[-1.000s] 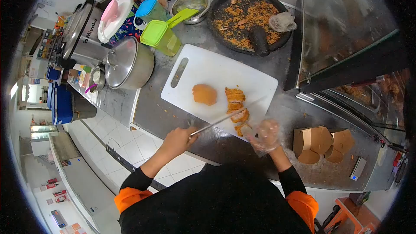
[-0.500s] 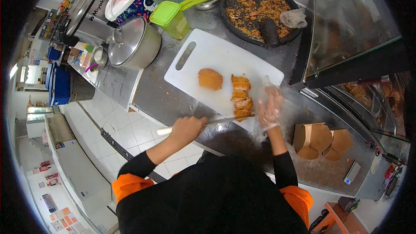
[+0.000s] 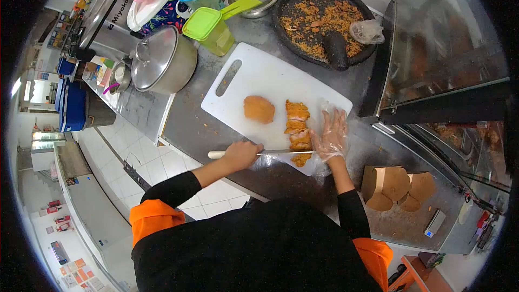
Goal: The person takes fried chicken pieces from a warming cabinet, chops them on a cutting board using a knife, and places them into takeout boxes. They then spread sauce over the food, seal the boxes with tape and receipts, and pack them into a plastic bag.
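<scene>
My left hand (image 3: 241, 156) is closed around a knife (image 3: 286, 152) with a pale handle. The blade lies across the near end of the sliced fried chicken (image 3: 297, 119), with a slice on its near side. My right hand (image 3: 331, 135), in a clear plastic glove, rests beside the chicken near the knife's tip, fingers spread and flat. Under both is a white cutting board (image 3: 270, 70) with a handle slot. A whole breaded round patty (image 3: 259, 109) lies on the board, left of the slices.
A stone mortar (image 3: 284, 16) with orange crumbs and a dark pestle (image 3: 336, 51) stands behind the board. Lidded pot (image 3: 167, 62) and green container (image 3: 213, 35) are at left. Open brown boxes (image 3: 386, 186) and a glass display case (image 3: 443, 48) are at right.
The gloved hand has spread its fingers and flattened beside the slices. The knife has turned nearly level across the chicken's near end. The whole view has shifted slightly.
</scene>
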### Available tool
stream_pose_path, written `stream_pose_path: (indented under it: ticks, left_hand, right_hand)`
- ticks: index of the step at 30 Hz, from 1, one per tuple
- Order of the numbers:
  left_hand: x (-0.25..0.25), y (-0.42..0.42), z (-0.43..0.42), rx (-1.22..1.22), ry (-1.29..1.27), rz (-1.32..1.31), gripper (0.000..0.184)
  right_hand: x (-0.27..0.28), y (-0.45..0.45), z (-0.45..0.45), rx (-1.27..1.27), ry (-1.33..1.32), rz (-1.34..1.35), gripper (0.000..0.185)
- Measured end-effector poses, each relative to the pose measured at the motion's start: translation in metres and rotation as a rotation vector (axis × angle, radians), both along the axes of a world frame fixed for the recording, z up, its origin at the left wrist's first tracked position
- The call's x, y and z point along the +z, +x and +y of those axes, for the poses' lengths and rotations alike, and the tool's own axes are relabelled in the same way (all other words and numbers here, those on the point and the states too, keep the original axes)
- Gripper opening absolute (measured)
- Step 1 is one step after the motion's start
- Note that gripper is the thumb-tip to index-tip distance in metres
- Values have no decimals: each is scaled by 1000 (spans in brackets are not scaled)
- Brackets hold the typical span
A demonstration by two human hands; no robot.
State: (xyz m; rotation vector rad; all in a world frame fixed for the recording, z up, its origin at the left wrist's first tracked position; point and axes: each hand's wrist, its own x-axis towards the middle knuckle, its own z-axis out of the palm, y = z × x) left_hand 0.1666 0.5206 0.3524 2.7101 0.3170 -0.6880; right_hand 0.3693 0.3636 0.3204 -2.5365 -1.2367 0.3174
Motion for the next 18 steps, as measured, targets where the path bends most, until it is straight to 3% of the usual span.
stream_pose_path:
  ticks: [3,5,7,8,10,11,13,14,15,16,17,18]
  left_hand:
    - [-19,-17,-22,149,67,5,21]
    - [-31,-27,-28,191,105,-216,20]
    - [-11,-23,-23,210,79,-231,17]
    - [-2,-24,-18,193,-8,-249,16]
    - [20,-28,-13,289,-245,-246,20]
    - [27,-35,-12,287,-238,-258,20]
    - [38,-55,-12,540,-455,-311,22]
    - [42,-63,-14,536,-451,-318,22]
    - [46,-72,-17,688,-449,-345,22]
    - [48,-79,-19,839,-445,-376,23]
    - [46,-87,-21,834,-439,-394,23]
    - [42,-95,-25,988,-494,-350,24]
  right_hand:
    - [1,-6,-8,20,-21,-4,64]
    - [-8,-7,-14,19,-47,-19,64]
    - [-15,1,-16,24,347,-16,69]
    - [-5,2,-16,24,352,-27,69]
    - [29,9,-13,189,812,-198,76]
    - [36,9,-11,194,820,-209,76]
    - [44,7,-10,802,493,-208,82]
    - [40,8,-4,996,426,-380,85]
    - [40,7,1,996,429,-390,85]
    - [41,5,8,1008,174,-307,87]
    - [44,5,17,1006,-80,-224,89]
    - [58,2,29,955,-251,-296,92]
